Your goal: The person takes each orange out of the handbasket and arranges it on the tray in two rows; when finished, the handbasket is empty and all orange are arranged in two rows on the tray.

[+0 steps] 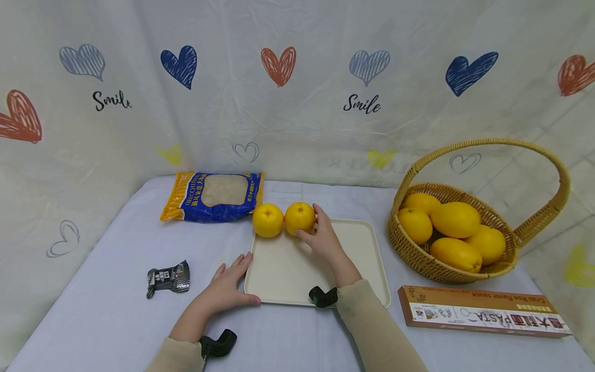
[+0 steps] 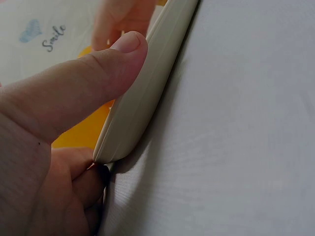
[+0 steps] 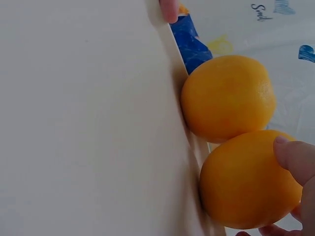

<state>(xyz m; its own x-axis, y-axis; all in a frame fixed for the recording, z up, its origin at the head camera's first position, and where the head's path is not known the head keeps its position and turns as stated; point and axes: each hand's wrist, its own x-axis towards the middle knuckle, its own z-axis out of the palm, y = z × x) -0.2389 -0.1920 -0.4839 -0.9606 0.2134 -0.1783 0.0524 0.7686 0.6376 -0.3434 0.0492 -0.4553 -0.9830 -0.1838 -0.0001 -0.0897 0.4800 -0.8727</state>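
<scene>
A cream rectangular tray (image 1: 297, 276) lies on the table in front of me. Two yellow-orange round fruits, apparently oranges, sit side by side at its far left end: the left orange (image 1: 268, 220) and the right orange (image 1: 299, 217). My right hand (image 1: 325, 240) holds the right orange from its right side, thumb toward me and fingers behind. That grip shows also on the near orange (image 3: 248, 182) in the right wrist view. At the tray's near left corner, my left hand (image 1: 229, 287) rests with spread fingers along the left edge and thumb by the front edge.
A wicker basket (image 1: 409, 253) with several yellow fruits stands at the right. In front of it lies a long pasta box (image 1: 483, 312). A blue and yellow pasta bag (image 1: 214, 196) is behind the tray's left end. A small black packet (image 1: 168, 279) lies at the left.
</scene>
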